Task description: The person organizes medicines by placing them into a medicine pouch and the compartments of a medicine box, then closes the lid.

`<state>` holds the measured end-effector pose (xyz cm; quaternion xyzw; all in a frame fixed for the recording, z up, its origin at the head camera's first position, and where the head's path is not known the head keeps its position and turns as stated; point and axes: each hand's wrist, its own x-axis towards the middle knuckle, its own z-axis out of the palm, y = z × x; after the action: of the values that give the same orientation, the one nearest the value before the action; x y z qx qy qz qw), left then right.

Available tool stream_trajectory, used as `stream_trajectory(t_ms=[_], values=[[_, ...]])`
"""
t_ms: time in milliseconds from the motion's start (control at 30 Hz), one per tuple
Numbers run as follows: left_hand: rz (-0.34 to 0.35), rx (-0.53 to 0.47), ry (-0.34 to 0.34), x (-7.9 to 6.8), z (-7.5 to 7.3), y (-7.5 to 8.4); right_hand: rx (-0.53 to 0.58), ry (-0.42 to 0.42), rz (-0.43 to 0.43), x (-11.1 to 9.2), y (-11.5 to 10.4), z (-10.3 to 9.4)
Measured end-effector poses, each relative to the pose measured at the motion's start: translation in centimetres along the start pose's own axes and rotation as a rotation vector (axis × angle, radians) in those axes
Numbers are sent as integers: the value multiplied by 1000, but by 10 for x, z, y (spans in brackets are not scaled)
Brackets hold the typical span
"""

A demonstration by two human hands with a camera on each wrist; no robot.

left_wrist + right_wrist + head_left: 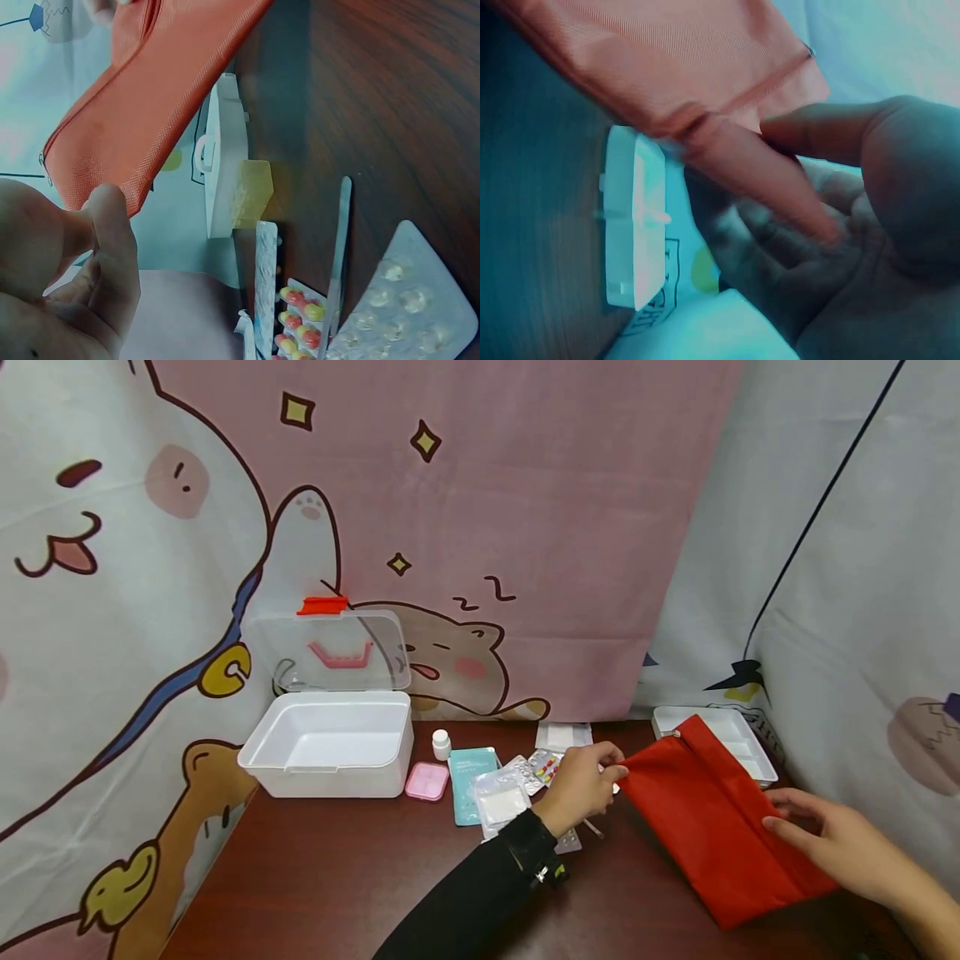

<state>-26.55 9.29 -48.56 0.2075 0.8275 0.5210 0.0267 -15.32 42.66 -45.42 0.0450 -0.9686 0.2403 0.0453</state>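
A red zip pouch [720, 835] is held tilted above the right part of the table. My left hand [583, 783] pinches its left corner between thumb and fingers, near the zip pull, as the left wrist view also shows. At the opposite side my right hand [832, 843] grips the pouch, thumb on the front face and fingers behind; in the right wrist view the edge of the pouch [675, 67] runs into that grip. Below the left hand lie a capsule blister pack [301, 322], a clear-bubbled blister pack [405, 300] and a slim metal tool [341, 247].
A white box [326, 783] stands at the left, its clear lid [281, 643] raised. Beside it are a small white bottle [441, 745], a pink case [427, 782], a teal packet [468, 810] and a clear packet [501, 802]. A white tray [663, 720] sits behind the pouch.
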Motion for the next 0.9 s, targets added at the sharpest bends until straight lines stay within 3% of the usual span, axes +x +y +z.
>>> stream_trajectory(t_ms=[167,300,400,500,733,900], values=[[-16,-21,-2,0,0,-7,32,-37,-54,8,-6,1],[-11,-16,-2,1,-2,-11,104,-16,-198,11,-5,7],[-16,-45,-11,2,-1,-13,117,-16,-246,15,-9,8],[-15,-81,-15,3,-1,-15,106,-11,-220,19,-13,7],[-2,-75,-3,4,1,-17,86,-124,-83,24,-20,4],[10,-19,29,6,2,-19,108,-67,-114,26,-25,6]])
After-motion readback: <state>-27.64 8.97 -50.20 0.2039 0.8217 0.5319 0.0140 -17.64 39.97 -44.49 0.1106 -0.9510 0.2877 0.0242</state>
